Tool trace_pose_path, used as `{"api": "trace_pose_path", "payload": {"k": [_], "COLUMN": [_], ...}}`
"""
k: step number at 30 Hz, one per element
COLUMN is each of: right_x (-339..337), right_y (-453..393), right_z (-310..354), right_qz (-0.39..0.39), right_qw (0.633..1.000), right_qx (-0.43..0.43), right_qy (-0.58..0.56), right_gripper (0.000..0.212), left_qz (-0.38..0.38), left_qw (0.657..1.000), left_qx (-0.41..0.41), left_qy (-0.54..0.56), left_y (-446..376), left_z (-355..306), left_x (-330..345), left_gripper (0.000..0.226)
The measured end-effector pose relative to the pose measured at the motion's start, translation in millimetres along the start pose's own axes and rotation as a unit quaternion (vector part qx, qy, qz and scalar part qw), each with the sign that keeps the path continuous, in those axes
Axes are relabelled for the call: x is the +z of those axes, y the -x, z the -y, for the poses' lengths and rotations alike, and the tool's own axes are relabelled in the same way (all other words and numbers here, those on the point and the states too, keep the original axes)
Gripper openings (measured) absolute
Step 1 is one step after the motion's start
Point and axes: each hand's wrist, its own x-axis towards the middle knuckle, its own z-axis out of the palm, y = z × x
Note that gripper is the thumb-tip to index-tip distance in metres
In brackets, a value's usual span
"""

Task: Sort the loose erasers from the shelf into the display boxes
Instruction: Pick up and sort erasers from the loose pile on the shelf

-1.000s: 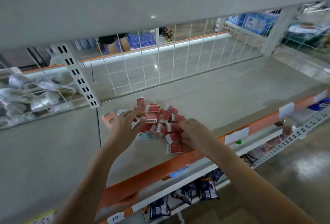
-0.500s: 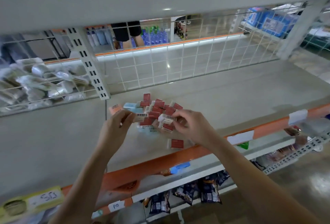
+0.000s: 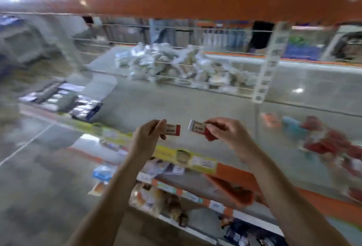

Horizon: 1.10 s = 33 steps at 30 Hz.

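Left hand (image 3: pixel 146 138) pinching one eraser (image 3: pixel 172 129), right hand (image 3: pixel 225 131) pinching another (image 3: pixel 197 127), both raised over the shelf (image 3: pixel 195 106); pile (image 3: pixel 329 141) blurred at right. Keep each grip firm, read labels, find matching box — none visible

Place: a retail shop aisle.
Shelving: long grey metal shelf (image 3: pixel 195 108) with an orange front edge and a white wire-grid back panel (image 3: pixel 215 63).
Labels: yellow and white paper price tags (image 3: pixel 195 160) along the shelf edge.
Stock: clear plastic-wrapped packets (image 3: pixel 176 63) piled behind the grid; bagged goods (image 3: pixel 156 198) on the lower shelf.
Floor: polished grey concrete floor (image 3: pixel 49 177).
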Motion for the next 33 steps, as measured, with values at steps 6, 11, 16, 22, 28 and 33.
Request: {"api": "trace_pose_path", "payload": {"k": [6, 11, 16, 22, 28, 33], "right_x": [170.6, 275.6, 341.5, 410.9, 477.9, 514.8], "right_y": [-63.9, -105.0, -156.9, -253.5, -346.0, -396.1], "right_z": [36.7, 63.8, 78.7, 111.4, 131.0, 123.8], "right_qz": [0.091, 0.141, 0.151, 0.158, 0.17, 0.153], "right_qw": [0.996, 0.99, 0.988, 0.986, 0.982, 0.962], "right_qx": [-0.018, 0.008, 0.012, -0.033, -0.008, 0.017], "right_qy": [-0.003, -0.013, 0.021, 0.046, 0.083, 0.227], "right_gripper": [0.017, 0.02, 0.015, 0.019, 0.018, 0.014], "left_qz": [-0.067, -0.071, -0.065, -0.087, -0.08, -0.012], "left_qw": [0.997, 0.995, 0.996, 0.994, 0.993, 0.997], "left_qx": [-0.049, -0.061, -0.061, -0.06, -0.072, -0.059], "left_qy": [-0.006, 0.019, 0.03, -0.015, -0.054, -0.056], "left_y": [-0.1, -5.5, -35.9, -110.4, -203.3, -260.1], "left_z": [73.0, 114.6, 158.8, 214.0, 242.5, 261.4], "left_x": [-158.1, -257.7, -329.2, -414.2, -484.9, -509.7], "left_gripper": [0.031, 0.021, 0.016, 0.018, 0.015, 0.011]}}
